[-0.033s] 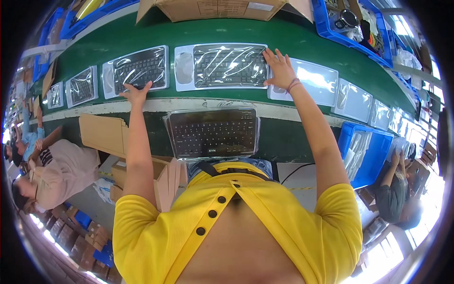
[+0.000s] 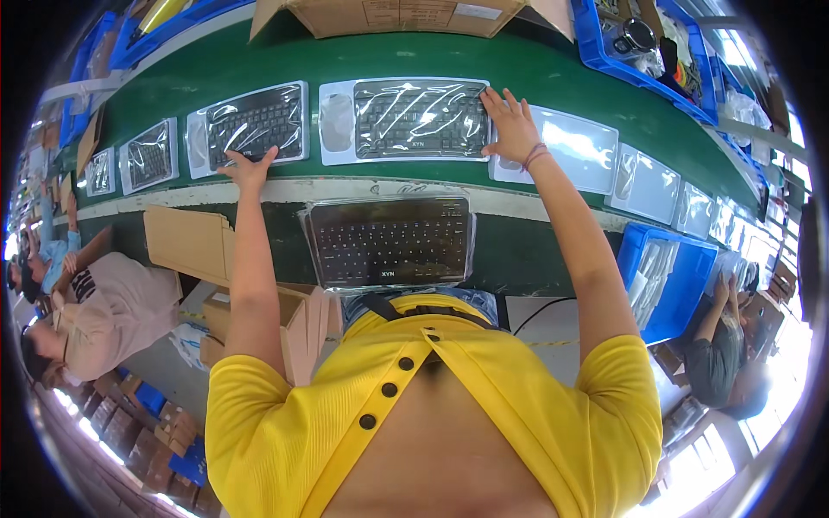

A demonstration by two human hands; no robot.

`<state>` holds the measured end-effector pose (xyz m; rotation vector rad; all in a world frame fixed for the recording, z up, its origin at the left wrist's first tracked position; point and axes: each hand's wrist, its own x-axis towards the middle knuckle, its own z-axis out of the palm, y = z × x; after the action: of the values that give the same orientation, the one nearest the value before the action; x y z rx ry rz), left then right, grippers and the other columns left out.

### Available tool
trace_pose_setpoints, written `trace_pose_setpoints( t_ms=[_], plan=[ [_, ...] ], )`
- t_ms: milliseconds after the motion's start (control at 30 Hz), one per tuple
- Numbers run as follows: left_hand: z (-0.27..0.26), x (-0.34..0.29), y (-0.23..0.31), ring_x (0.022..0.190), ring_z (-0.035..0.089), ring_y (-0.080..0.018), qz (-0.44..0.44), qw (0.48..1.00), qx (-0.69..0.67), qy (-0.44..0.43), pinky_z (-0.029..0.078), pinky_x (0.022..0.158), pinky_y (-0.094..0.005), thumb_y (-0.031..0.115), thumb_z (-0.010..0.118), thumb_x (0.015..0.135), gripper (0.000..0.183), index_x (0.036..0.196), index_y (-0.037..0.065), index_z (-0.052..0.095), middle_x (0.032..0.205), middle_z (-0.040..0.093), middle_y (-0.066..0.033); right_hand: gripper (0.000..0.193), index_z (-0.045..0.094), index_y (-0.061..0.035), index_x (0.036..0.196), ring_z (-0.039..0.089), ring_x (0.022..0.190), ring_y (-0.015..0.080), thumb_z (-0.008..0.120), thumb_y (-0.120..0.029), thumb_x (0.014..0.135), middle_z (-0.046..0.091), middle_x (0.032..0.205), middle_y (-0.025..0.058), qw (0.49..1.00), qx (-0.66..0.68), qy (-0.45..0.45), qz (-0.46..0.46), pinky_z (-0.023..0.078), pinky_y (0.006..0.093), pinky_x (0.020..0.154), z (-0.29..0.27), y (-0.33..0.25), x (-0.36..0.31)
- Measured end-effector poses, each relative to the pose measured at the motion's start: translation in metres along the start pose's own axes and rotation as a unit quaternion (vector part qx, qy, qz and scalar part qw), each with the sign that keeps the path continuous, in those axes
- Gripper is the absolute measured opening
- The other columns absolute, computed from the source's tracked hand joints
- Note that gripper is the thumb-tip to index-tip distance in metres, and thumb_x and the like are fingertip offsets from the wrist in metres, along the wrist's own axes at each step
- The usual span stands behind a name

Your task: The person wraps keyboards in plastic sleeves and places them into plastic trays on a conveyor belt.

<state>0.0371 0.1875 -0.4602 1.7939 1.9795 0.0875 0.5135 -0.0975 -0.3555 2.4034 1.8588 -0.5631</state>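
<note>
My right hand [image 2: 515, 131] lies with its fingers spread over the right end of a black keyboard [image 2: 419, 119], wrapped in clear film in a white tray [image 2: 337, 157]. My left hand [image 2: 249, 171] has thumb and fingers apart and touches the near edge of a second wrapped keyboard [image 2: 257, 121] in its own tray, further left. Nearest my body, a dark wrapped keyboard [image 2: 389, 242] sits below the pale table edge, with neither hand on it. To the right of my right hand is a white tray [image 2: 574, 164] without a keyboard, its surface shining.
Several more white trays stand in line on the green table [image 2: 501, 56]. A cardboard box [image 2: 397, 19] is at the far side, and a blue bin [image 2: 682, 302] holds packets at the right. Brown cardboard [image 2: 186, 246] lies at the left. Other people work on both sides.
</note>
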Motion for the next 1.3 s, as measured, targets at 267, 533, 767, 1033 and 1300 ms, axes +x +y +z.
trace_pose_setpoints(
  t_ms=[267,533,767,1033,1300],
  plan=[
    [-0.016,-0.002,-0.003,0.136,0.008,-0.0580,0.023,0.998,0.052,0.012,0.019,0.112,-0.0492,0.076,0.071,0.056,0.137,0.146,-0.008,0.011,0.141,-0.005,-0.0482,0.108,0.034,0.0000,0.139,0.025,0.140,0.0303,0.088,-0.032,0.052,0.037,0.143,0.0139,0.993,-0.121,-0.005,-0.003,0.022,0.0498,0.113,-0.001,-0.034,0.019],
    [-0.028,-0.078,0.159,0.136,0.035,-0.0296,0.540,0.829,0.146,-0.020,0.015,0.113,-0.0526,0.033,0.087,0.050,0.102,0.137,0.007,0.041,0.139,0.044,-0.0150,0.124,0.020,-0.0020,0.146,0.015,0.144,0.0289,0.090,-0.032,0.049,0.021,0.154,0.0159,0.989,-0.108,-0.097,-0.023,0.015,0.0509,0.115,-0.009,-0.051,0.031],
    [0.013,-0.081,0.180,0.143,0.021,-0.0202,0.515,0.793,0.306,-0.109,0.002,0.116,-0.0543,0.046,0.084,0.052,0.119,0.148,0.010,0.024,0.153,0.028,-0.0042,0.131,0.015,-0.0005,0.148,0.016,0.144,0.0308,0.090,-0.036,0.047,0.016,0.155,0.0184,0.982,-0.143,-0.119,-0.028,0.017,0.0536,0.114,-0.001,-0.054,0.033],
    [-0.058,-0.164,0.171,0.120,0.050,-0.0264,0.395,0.893,0.025,-0.216,0.036,0.101,-0.0448,0.038,0.070,0.077,0.058,0.125,0.010,0.055,0.122,0.058,-0.0101,0.068,0.046,0.0002,0.133,0.053,0.120,0.0316,0.074,-0.025,0.075,0.053,0.130,0.0208,0.934,0.334,-0.109,-0.063,0.042,0.0429,0.100,-0.017,-0.091,0.002],
    [-0.058,-0.237,0.103,0.087,0.062,-0.0256,0.496,0.863,-0.088,-0.044,0.045,0.080,-0.0403,0.023,0.066,0.079,0.014,0.089,0.013,0.068,0.086,0.066,-0.0038,0.017,0.067,-0.0034,0.094,0.064,0.085,0.0341,0.064,-0.006,0.078,0.067,0.090,0.0160,0.953,0.266,0.011,-0.143,0.051,0.0382,0.076,-0.031,-0.161,-0.076]
  ],
)
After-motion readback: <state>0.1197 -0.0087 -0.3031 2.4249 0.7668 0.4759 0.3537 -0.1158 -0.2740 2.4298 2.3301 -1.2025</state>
